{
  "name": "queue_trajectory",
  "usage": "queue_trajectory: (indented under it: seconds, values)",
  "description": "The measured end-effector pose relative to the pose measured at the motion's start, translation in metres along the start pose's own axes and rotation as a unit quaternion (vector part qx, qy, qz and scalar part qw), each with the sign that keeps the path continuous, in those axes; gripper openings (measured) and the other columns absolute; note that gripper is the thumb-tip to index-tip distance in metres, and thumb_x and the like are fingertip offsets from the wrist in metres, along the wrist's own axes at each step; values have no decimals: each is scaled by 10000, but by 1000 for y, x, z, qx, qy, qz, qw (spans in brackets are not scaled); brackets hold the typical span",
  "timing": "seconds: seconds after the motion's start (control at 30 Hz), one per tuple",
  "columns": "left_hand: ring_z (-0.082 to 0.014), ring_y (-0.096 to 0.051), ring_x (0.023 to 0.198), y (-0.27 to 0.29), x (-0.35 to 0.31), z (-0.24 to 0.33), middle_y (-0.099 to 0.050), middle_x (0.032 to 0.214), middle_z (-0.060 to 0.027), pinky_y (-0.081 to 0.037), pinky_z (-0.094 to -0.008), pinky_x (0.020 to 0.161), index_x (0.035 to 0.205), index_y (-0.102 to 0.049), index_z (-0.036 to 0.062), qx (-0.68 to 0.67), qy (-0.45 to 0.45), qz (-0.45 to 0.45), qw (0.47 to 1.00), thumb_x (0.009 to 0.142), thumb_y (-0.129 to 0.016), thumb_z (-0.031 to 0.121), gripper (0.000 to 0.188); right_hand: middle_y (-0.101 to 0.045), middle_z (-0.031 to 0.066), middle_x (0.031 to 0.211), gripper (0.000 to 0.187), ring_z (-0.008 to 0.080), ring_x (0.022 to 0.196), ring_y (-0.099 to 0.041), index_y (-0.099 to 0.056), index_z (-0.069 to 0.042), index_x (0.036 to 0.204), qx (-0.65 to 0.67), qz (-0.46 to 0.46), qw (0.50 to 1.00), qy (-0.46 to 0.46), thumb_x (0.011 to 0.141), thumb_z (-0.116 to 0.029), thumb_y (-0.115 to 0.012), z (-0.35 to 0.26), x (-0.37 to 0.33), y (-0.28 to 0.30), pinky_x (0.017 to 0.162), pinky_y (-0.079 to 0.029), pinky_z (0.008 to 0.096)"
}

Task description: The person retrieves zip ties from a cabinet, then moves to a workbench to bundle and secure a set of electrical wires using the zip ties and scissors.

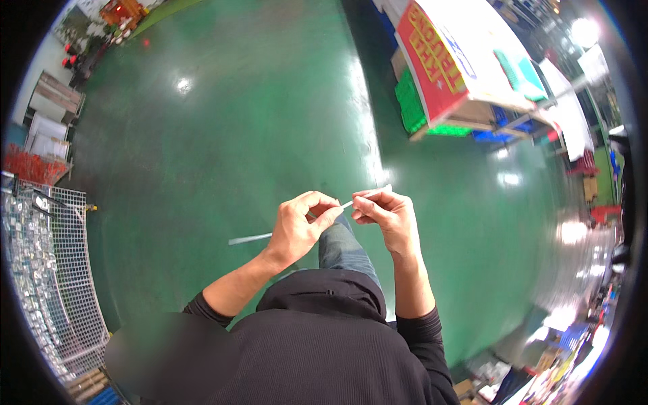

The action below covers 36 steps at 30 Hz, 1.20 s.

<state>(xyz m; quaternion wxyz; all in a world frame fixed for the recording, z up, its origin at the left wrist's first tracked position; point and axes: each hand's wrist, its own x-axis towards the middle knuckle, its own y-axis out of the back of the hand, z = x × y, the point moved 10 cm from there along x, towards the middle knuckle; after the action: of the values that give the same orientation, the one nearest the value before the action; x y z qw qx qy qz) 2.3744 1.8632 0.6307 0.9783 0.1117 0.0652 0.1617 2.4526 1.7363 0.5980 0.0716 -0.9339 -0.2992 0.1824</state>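
Observation:
A thin, whitish strip [250,239] runs through both my hands in front of my body; its exact kind I cannot make out. One end sticks out past the left side of my left hand [295,228]. That hand pinches it between thumb and fingers. A short stretch shows between the hands, where my right hand [393,219] grips it with bent fingers. The other end peeks out above the right fingers. Under the hands, my jeans leg [347,248] shows against the green floor [223,135].
At the left stands a white wire mesh cage [73,256] full of small packed items. A table with a red front panel [432,64] is at the upper right, with a green crate [409,101] beneath. Shelves line the left wall; clutter fills the lower right.

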Motion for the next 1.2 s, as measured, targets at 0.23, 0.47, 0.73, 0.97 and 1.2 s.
queue_trajectory:
  seconds: [0.23,0.47,0.73,0.97,1.2]
  values:
    - [-136,-619,683,88,184,14,-621,773,-66,-501,-262,614,836,-640,6,94,6,104,990,800,-661,62,71,-648,50,720,141,110,663,-634,-654,-17,868,-109,-109,984,-86,790,-127,-695,-70,221,-18,602,-506,230]
    - [-157,-647,762,113,372,-11,-669,860,-90,-522,-277,678,921,-639,-6,54,13,49,997,826,-639,72,123,-640,20,759,112,85,707,-612,-653,-26,843,-212,-157,964,-18,772,-96,-704,-124,421,-23,613,-494,221]
    - [-176,-651,804,135,651,42,-673,905,-98,-520,-278,712,966,-675,11,63,-79,-100,990,838,-632,96,160,-628,25,842,105,124,792,-613,-671,-69,821,-311,-43,940,134,734,-87,-727,-258,619,6,671,-501,268]
    - [-155,-646,756,178,918,11,-676,877,-84,-521,-278,692,948,-682,22,6,-27,-82,996,804,-674,100,164,-633,27,906,179,92,818,-595,-614,-30,943,-226,-84,960,145,796,-93,-694,-310,876,22,682,-488,226]
    - [-162,-644,698,306,1111,26,-686,839,-86,-522,-274,634,916,-688,24,13,-24,85,996,799,-686,121,152,-632,27,842,132,74,714,-550,-640,-12,872,-151,-200,966,60,827,-132,-672,-378,1127,-40,633,-458,219]
